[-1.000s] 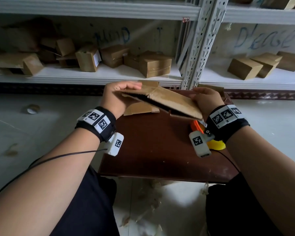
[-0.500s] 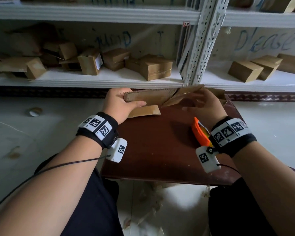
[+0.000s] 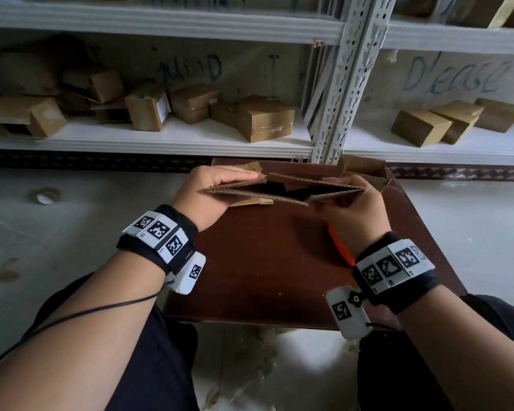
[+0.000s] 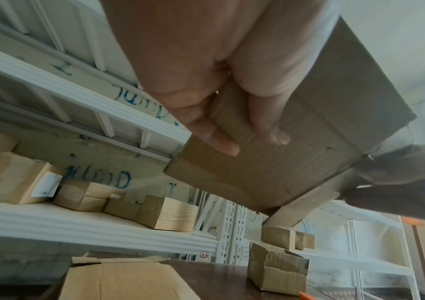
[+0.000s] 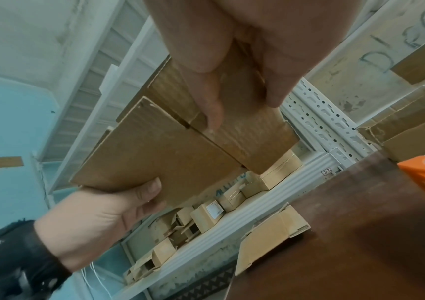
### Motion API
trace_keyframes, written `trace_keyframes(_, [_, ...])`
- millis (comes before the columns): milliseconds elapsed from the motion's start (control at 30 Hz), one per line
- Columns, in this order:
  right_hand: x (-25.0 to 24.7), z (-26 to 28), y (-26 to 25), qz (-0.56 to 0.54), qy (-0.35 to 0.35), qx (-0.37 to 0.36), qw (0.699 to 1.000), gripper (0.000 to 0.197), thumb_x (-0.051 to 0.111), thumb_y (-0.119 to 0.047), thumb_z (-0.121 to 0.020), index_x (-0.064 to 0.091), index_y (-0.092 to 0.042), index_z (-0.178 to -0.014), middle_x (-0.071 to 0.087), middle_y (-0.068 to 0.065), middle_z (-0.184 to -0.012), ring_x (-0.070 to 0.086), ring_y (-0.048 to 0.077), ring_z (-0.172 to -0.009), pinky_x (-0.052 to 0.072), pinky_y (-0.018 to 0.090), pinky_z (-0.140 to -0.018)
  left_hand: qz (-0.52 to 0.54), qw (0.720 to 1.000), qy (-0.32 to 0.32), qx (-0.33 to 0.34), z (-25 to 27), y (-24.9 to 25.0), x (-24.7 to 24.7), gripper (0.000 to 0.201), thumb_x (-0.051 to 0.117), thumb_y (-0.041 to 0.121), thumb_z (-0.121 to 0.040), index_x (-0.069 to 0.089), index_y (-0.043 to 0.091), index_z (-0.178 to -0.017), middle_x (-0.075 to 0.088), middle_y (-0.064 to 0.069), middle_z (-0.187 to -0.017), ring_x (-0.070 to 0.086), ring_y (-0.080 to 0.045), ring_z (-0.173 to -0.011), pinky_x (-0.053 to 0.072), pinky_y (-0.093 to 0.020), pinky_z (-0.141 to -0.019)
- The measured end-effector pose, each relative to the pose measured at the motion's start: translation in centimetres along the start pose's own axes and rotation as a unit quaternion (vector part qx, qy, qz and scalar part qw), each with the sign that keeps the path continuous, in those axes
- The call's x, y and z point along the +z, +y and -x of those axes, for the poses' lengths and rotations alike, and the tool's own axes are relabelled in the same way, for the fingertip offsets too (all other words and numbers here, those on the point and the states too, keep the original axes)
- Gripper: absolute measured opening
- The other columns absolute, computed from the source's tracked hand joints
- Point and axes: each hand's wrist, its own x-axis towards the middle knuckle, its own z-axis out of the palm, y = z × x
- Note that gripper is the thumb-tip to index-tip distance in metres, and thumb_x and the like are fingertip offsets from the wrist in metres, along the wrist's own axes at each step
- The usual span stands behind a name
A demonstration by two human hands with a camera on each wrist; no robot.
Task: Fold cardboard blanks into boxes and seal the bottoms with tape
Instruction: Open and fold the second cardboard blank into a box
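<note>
A brown cardboard blank (image 3: 250, 193) is held edge-on above the dark wooden table (image 3: 267, 262), slightly spread so a dark slit shows inside. My left hand (image 3: 212, 188) grips its left end, thumb on top and fingers underneath (image 4: 221, 142). My right hand (image 3: 347, 200) grips the right end, fingers flat against the panel (image 5: 213, 113). An orange tape dispenser (image 3: 340, 247) lies on the table under my right wrist, mostly hidden. A second flat blank (image 4: 118, 282) lies on the table's far left.
A half-formed open box (image 3: 364, 172) stands at the table's far right corner. White metal shelving (image 3: 333, 84) behind holds several folded boxes (image 3: 264, 121). A tape roll (image 3: 45, 195) lies on the pale floor at left. Cardboard scraps litter the floor between my knees.
The blank has turned from a tilted flat sheet to edge-on and has begun to spread apart. Both hands have shifted to its ends, the right hand lower and nearer.
</note>
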Motion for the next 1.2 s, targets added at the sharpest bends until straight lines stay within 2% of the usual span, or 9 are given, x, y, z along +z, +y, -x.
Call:
trace_keyframes(167, [-0.7,-0.6,-0.3,-0.065,0.016,-0.007,0.998,0.049,0.096,-0.026,-0.051,0.066,-0.016,-0.088,0.077,0.002,-0.108,0.076,0.015,-0.099,0.061,0.039,-0.091,-0.002,0.999,0.031,0.019,-0.7,-0.5,0.9,0.029,0.083,-0.001,-0.084,0.081,0.011,-0.111,0.078,-0.001,-0.115,0.073,-0.011,-0.11,0.054,-0.042,-0.107])
trace_keyframes(333, [-1.0,-1.1,-1.1,-0.09,0.044,-0.038,0.994,0.042,0.088,0.012,-0.066,0.057,-0.007,-0.085,0.072,0.013,-0.109,0.07,-0.005,-0.085,0.054,0.012,-0.074,-0.008,0.996,0.054,0.063,-1.1,-0.6,2.0,0.028,0.081,-0.003,-0.085,0.08,0.007,-0.112,0.076,-0.003,-0.119,0.071,-0.014,-0.114,0.053,-0.043,-0.107])
trace_keyframes(467, [-1.1,-1.7,-0.8,-0.125,0.03,-0.044,0.991,0.049,0.087,0.016,-0.064,0.053,-0.015,-0.081,0.069,0.012,-0.108,0.071,0.002,-0.09,0.056,0.018,-0.077,0.004,0.996,0.06,0.067,-1.2,-0.6,2.3,0.029,0.08,-0.004,-0.085,0.079,0.006,-0.112,0.076,-0.004,-0.12,0.071,-0.015,-0.115,0.054,-0.044,-0.107])
trace_keyframes(600, [-1.3,-1.8,-0.5,-0.133,0.008,-0.061,0.989,0.06,0.092,0.0,-0.06,0.05,-0.016,-0.099,0.066,0.011,-0.121,0.069,0.017,-0.111,0.056,0.039,-0.102,0.024,0.996,0.074,0.053,-1.1,-0.3,2.6,0.028,0.081,-0.003,-0.085,0.079,0.003,-0.112,0.077,-0.006,-0.117,0.072,-0.015,-0.114,0.055,-0.042,-0.106])
trace_keyframes(700, [-1.5,-1.8,-0.9,-0.08,0.004,-0.087,0.993,0.084,0.097,-0.008,-0.062,0.048,-0.02,-0.128,0.061,0.001,-0.131,0.066,0.013,-0.119,0.052,0.037,-0.107,0.064,0.993,0.096,0.03,-1.1,0.5,2.8,0.029,0.082,0.0,-0.084,0.078,0.003,-0.112,0.078,-0.004,-0.112,0.074,-0.011,-0.108,0.056,-0.033,-0.102])
trace_keyframes(767, [-1.6,-1.7,-1.4,-0.05,0.003,-0.101,0.994,0.085,0.1,-0.016,-0.06,0.051,-0.021,-0.129,0.066,0.001,-0.127,0.068,0.015,-0.118,0.054,0.037,-0.105,0.088,0.99,0.11,0.023,-1.1,0.9,2.6,0.031,0.083,0.0,-0.082,0.077,0.004,-0.113,0.077,-0.001,-0.109,0.073,-0.005,-0.103,0.055,-0.024,-0.097])
trace_keyframes(833, [-1.6,-1.5,-1.8,-0.042,0.018,-0.105,0.993,0.074,0.1,-0.009,-0.061,0.056,-0.01,-0.121,0.072,-0.003,-0.112,0.071,0.002,-0.104,0.055,0.021,-0.093,0.1,0.989,0.109,0.018,-1.1,1.0,2.5,0.034,0.085,-0.003,-0.08,0.077,0.003,-0.113,0.077,-0.001,-0.108,0.073,-0.004,-0.102,0.053,-0.021,-0.096])
trace_keyframes(1067, [-1.3,-1.6,-1.4,-0.055,0.01,-0.083,0.995,0.054,0.091,0.01,-0.066,0.051,-0.015,-0.092,0.074,0.0,-0.082,0.071,-0.002,-0.075,0.053,0.014,-0.069,0.171,0.98,0.092,-0.039,-1.1,0.0,2.8,0.046,0.084,-0.015,-0.073,0.08,0.014,-0.108,0.08,0.003,-0.106,0.074,-0.02,-0.109,0.057,-0.05,-0.102])
trace_keyframes(1200, [-1.2,-1.4,-1.2,-0.069,-0.016,-0.073,0.995,0.051,0.087,0.017,-0.067,0.056,0.002,-0.104,0.075,-0.012,-0.074,0.068,-0.009,-0.07,0.049,0.007,-0.068,0.191,0.976,0.086,-0.065,-1.0,-0.6,2.8,0.045,0.086,-0.008,-0.072,0.084,0.025,-0.102,0.08,-0.002,-0.108,0.074,-0.028,-0.11,0.054,-0.057,-0.103])
